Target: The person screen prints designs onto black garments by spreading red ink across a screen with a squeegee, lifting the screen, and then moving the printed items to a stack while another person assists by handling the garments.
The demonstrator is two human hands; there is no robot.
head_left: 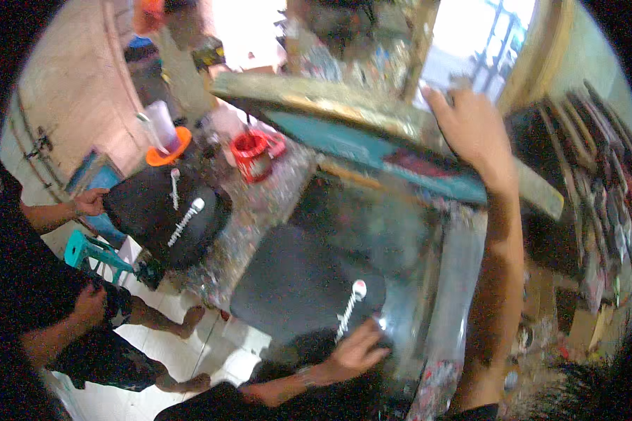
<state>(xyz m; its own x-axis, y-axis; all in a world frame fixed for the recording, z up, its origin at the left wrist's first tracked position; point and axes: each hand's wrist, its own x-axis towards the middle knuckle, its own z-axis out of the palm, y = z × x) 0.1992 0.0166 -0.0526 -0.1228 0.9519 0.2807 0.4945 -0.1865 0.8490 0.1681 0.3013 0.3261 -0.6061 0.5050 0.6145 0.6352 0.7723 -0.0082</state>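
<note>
The black cloth [288,281] lies on the plate [407,245] below the tilted-up frame [316,98], its white print showing. The left hand [358,347] rests at the cloth's near edge; whether it pinches the edge, I cannot tell. The right hand [470,130] is clamped on the frame's upper edge. The step looks like positioning the cloth; the next move probably calls for a clear gap under the frame. Beyond, a red mug [249,158] stands on the bench [225,256], near a second cloth [137,210] and a co-worker's hand [88,202].
</note>
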